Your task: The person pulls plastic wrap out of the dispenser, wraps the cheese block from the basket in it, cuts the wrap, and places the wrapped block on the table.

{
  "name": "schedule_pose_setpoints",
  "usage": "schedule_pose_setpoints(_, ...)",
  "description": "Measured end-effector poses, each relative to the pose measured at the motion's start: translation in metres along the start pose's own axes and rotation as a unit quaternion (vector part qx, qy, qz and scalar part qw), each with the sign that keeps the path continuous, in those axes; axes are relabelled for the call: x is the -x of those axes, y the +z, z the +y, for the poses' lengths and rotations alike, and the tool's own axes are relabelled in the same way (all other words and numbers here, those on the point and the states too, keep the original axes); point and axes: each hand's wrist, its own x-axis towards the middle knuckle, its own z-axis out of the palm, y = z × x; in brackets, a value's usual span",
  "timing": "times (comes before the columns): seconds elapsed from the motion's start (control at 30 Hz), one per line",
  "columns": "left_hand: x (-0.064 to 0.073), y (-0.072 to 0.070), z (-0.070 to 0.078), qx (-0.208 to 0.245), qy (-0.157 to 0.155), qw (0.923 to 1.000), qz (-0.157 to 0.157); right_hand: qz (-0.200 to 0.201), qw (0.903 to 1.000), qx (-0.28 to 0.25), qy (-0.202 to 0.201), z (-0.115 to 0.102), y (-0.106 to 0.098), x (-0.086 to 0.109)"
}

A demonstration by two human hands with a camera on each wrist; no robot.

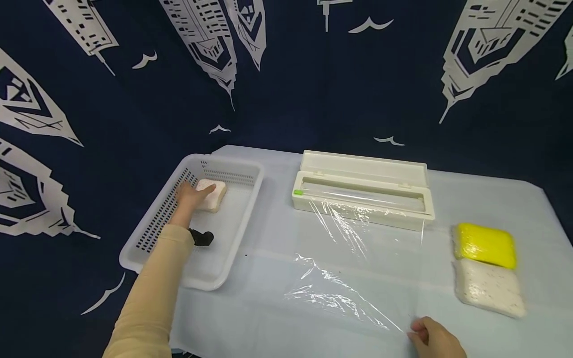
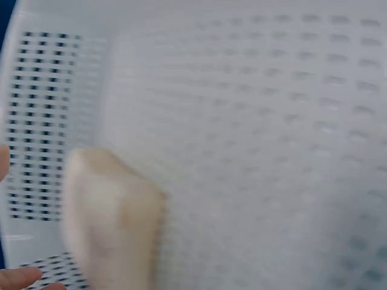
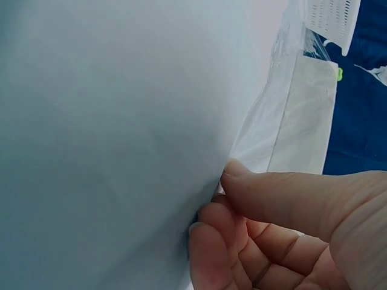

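Observation:
My left hand (image 1: 190, 197) reaches into a white basket (image 1: 243, 219). Its thumb lies over a bread-like block (image 1: 214, 201), white on top with tan sides. In the left wrist view, blurred, fingertips (image 2: 21, 278) show at the edge beside the block (image 2: 115, 223); no grip around it is visible. At the front of the table, my right hand (image 1: 434, 338) pinches a corner of clear plastic wrap (image 1: 340, 288) between thumb and forefinger. The wrap stretches back to an open white dispenser box (image 1: 362, 216) with a clear roll inside.
A black item (image 1: 201, 237) lies in the basket beneath the left wrist. At the right sit a yellow block (image 1: 485, 244) and a white block (image 1: 488, 287), both in shiny wrap. Behind the table (image 1: 264, 318) hangs a dark blue patterned cloth (image 1: 304, 89).

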Motion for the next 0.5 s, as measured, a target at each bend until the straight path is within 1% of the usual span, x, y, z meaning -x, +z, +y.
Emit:
schedule_pose_setpoints(0.1, -0.002, 0.013, -0.007, -0.029, -0.017, 0.9994, -0.002, 0.004, 0.9999, 0.005, -0.015, 0.003, 0.000, -0.002)
schedule_pose_setpoints(0.17, -0.002, 0.019, -0.011, -0.045, -0.022, 0.9988, -0.003, 0.004, 0.9999, 0.005, -0.014, 0.003, 0.000, -0.002)
schedule_pose_setpoints(0.23, 0.000, 0.024, -0.013, -0.049, -0.022, 0.9986, -0.006, 0.007, 0.9999, 0.006, -0.012, 0.003, -0.001, -0.002)
schedule_pose_setpoints(0.37, 0.003, 0.033, -0.015, -0.075, -0.006, 0.9971, 0.014, 0.020, 0.9997, 0.009, -0.013, 0.000, -0.003, 0.002)
schedule_pose_setpoints(0.43, 0.004, 0.035, -0.015, -0.073, -0.007, 0.9970, 0.026, 0.027, 0.9995, 0.009, -0.016, -0.001, -0.005, 0.004)
schedule_pose_setpoints(0.5, 0.006, 0.037, -0.014, -0.064, -0.013, 0.9973, 0.032, 0.032, 0.9993, 0.008, -0.018, -0.003, -0.006, 0.006)
